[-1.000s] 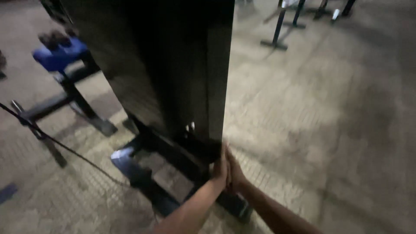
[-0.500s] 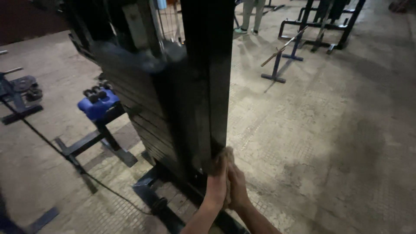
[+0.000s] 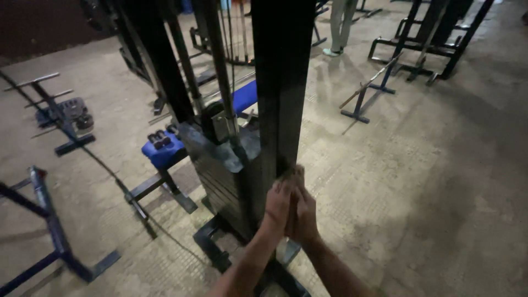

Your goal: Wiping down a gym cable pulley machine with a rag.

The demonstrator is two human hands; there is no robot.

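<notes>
2 hands, left hand (image 3: 276, 202) and right hand (image 3: 304, 212), fingers closed pressing cloth (image 3: 290, 174) on black upright post (image 3: 281, 88); best keep firm, even pressure along edge.

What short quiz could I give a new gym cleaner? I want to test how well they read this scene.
1. True or false: both hands are pressed together against the black upright post.
2. What colour is the padded seat left of the weight stack?
3. The small dumbbells lie: A on the floor, B on the padded seat, C on the weight stack.

Key: 1 true; 2 blue; 3 B.
</notes>
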